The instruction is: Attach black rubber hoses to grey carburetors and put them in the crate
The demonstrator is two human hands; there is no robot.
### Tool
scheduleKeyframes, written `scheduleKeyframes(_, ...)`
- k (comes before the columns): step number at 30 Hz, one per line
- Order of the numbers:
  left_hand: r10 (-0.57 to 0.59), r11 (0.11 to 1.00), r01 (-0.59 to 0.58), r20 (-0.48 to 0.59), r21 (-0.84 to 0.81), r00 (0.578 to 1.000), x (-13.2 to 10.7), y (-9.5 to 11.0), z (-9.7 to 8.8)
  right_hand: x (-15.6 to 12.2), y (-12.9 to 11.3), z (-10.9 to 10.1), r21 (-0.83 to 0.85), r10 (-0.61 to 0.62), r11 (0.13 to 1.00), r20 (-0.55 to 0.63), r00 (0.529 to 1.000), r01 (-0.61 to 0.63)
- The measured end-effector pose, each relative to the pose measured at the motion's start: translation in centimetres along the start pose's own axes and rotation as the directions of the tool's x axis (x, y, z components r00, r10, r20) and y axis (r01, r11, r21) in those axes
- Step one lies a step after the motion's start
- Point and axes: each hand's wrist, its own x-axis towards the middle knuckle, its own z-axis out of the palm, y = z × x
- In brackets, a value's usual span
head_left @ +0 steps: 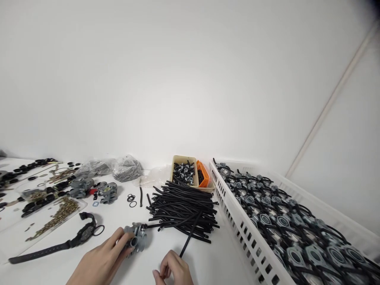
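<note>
My left hand [109, 253] is closed around a grey metal carburetor [139, 236] on the white table, its fingers over the near left side. A short black hose sticks out from the carburetor's right side toward the pile of black rubber hoses [181, 209]. My right hand [173, 269], low in the view, has curled fingers on one black hose [190, 236]. That hose slants up and away, its far end over the pile. The hose's near end is hidden by the hand.
At right stands a white slatted crate [237, 233] full of carburetors with hoses. Behind the pile are a cream bin [184, 157] and an orange basket [203, 170] of small parts. To the left lie a wristwatch [84, 234], brass screws [63, 211], rubber rings [130, 198] and two carburetors [107, 192].
</note>
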Motion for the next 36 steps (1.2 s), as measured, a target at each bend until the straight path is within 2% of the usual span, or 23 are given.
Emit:
scheduleKeyframes(2,0.072,0.997,-0.073,-0.066,-0.013,0.995,-0.1,0.4,0.9,0.9,-1.1,-1.3,-0.017,0.015,1.000,0.015,1.000,-0.015)
scheduleKeyframes(5,0.142,0.990,-0.144,-0.142,-0.008,0.980,-0.1,0.8,2.1,3.0,-2.7,-4.1,-0.055,-0.058,0.997,-0.011,0.998,0.057)
scheduleKeyframes(7,0.173,0.985,-0.174,-0.156,0.010,0.972,0.1,1.0,2.5,5.3,-3.5,-6.3,-0.073,-0.101,0.993,-0.040,0.994,0.098)
scheduleKeyframes(10,0.202,0.979,-0.200,-0.165,0.029,0.965,0.3,1.3,2.3,10.3,-3.2,-9.1,-0.106,-0.092,0.991,-0.107,0.990,0.080)
scheduleKeyframes(12,0.204,0.978,-0.207,-0.192,0.004,0.960,0.5,1.5,1.7,14.3,-1.9,-10.2,-0.201,0.002,0.979,-0.120,0.993,-0.027)
scheduleKeyframes(15,0.143,0.985,-0.161,-0.236,-0.062,0.961,1.1,1.8,0.6,20.1,1.7,-10.4,-0.266,0.078,0.958,-0.115,0.990,-0.107)
scheduleKeyframes(17,0.080,0.987,-0.106,-0.205,-0.118,0.975,1.5,2.1,0.0,23.0,4.3,-10.1,-0.322,0.127,0.935,-0.079,0.989,-0.145)
scheduleKeyframes(19,0.026,0.974,-0.055,-0.130,-0.221,0.991,1.7,2.4,-0.1,24.9,6.6,-9.5,-0.378,0.162,0.913,-0.004,0.987,-0.152)
scheduleKeyframes(22,-0.014,0.922,-0.005,-0.046,-0.387,0.999,1.4,2.7,0.8,26.0,9.0,-8.9,-0.441,0.189,0.888,0.092,0.978,-0.130)
scheduleKeyframes(27,-0.087,0.921,0.107,0.069,-0.376,0.994,1.1,2.1,3.4,26.2,10.8,-8.4,-0.432,0.166,0.896,0.103,0.981,-0.107)
scheduleKeyframes(29,-0.115,0.911,0.147,0.105,-0.386,0.988,1.3,1.5,4.0,26.2,11.0,-8.3,-0.372,0.145,0.921,0.057,0.988,-0.114)
scheduleKeyframes(32,-0.154,0.872,0.206,0.151,-0.444,0.977,1.6,0.2,4.9,26.3,10.8,-8.4,-0.231,0.132,0.962,-0.075,0.988,-0.146)
scheduleKeyframes(36,-0.131,0.842,0.184,0.138,-0.507,0.982,1.5,-1.2,6.4,26.2,9.5,-8.8,0.047,0.171,0.985,-0.295,0.940,-0.165)
